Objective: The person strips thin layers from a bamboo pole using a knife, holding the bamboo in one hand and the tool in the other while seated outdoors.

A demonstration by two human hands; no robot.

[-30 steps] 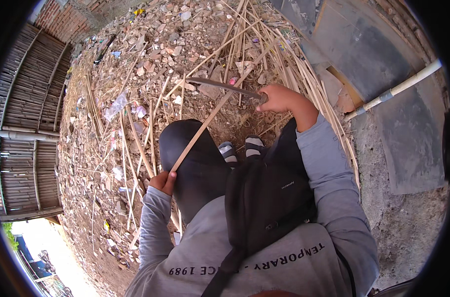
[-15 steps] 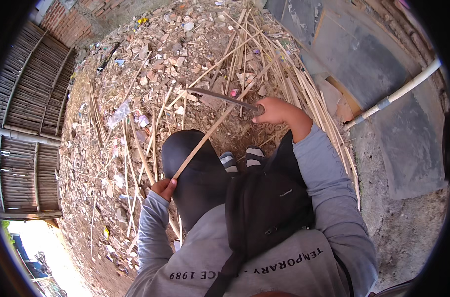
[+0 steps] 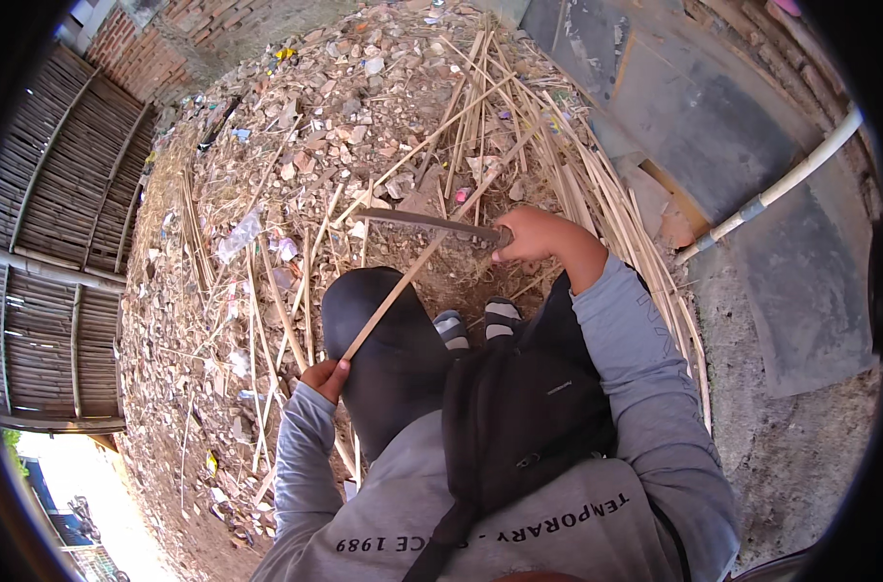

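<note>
My left hand (image 3: 327, 378) is closed on the near end of a long, thin bamboo strip (image 3: 391, 299), which slants up and away to the right over my left knee. In my right hand (image 3: 543, 236) is the handle of a machete (image 3: 427, 221), its long dark blade pointing left. The blade lies across the strip, over the ground beyond my knees; whether the edge touches the strip I cannot tell. Beyond the blade, the strip's far part reaches toward a heap of similar bamboo strips (image 3: 597, 184).
Rubble (image 3: 340, 126) and litter cover the ground, with more loose strips (image 3: 267, 339) left of my knee. A bamboo-slat wall (image 3: 63, 175) stands at the left. Dark panels (image 3: 718, 126) and a white pole (image 3: 801, 173) are at the right. A black bag (image 3: 524, 417) rests against my front.
The machete blade has swung a little lower toward me and now lies more level across the strip. My left hand keeps its hold, shifted slightly nearer.
</note>
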